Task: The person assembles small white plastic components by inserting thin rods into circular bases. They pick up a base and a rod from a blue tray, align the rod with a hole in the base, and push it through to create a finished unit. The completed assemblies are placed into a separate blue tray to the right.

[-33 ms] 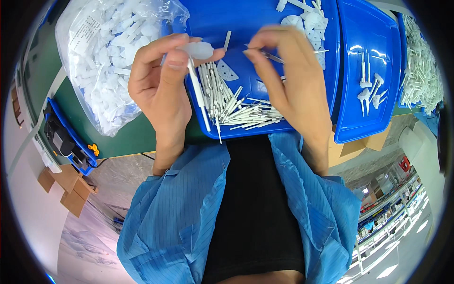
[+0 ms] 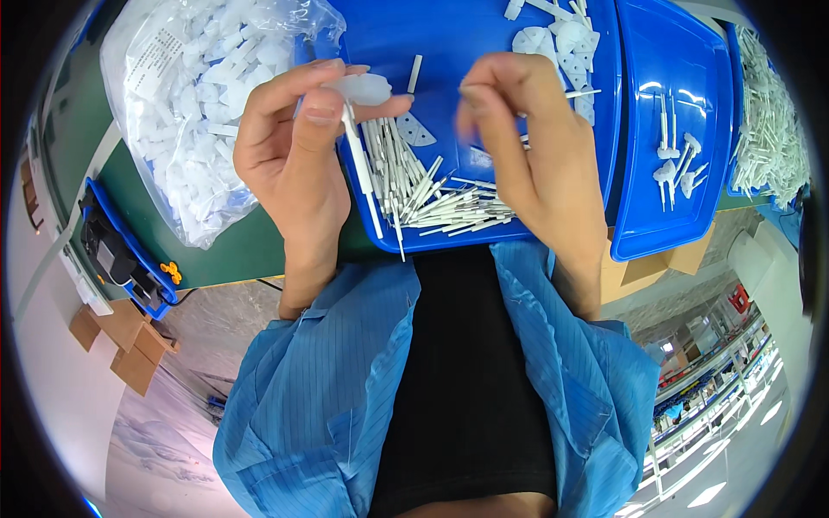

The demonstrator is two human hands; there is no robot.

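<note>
Carefully, a worker's left hand (image 2: 298,147) pinches a translucent white, rounded plastic piece (image 2: 367,88) between thumb and fingers, holding it above the left part of a broad blue plastic tray (image 2: 384,43). A slim white rod (image 2: 359,160) slants down from the piece toward the worker's body, its lower end passing across the tray's near left side; whether it touches the rods there cannot be told.

Opposite, the right hand (image 2: 544,160) hangs over the tray's right half, well apart from the left, with fingers bent and the thumb near the index finger. Motion blurs the tips, and whether they are pressed together or grip anything cannot be told.

Below and between the hands lies a loose pile of white rods with silvery metal sections (image 2: 458,211), with a flat white fan-shaped plate with small holes (image 2: 416,131) just beyond. One short white stick (image 2: 415,74) lies near the left fingertips, while more white plastic parts (image 2: 570,47) crowd the tray's far right corner.

To the left, a clear plastic bag (image 2: 319,22) bulging with white parts rests on a green worktop (image 2: 233,259). To the right, a narrower blue tray (image 2: 656,220) carries several white-headed rod assemblies (image 2: 686,155), beside a dense heap of pale rods (image 2: 767,121).
</note>
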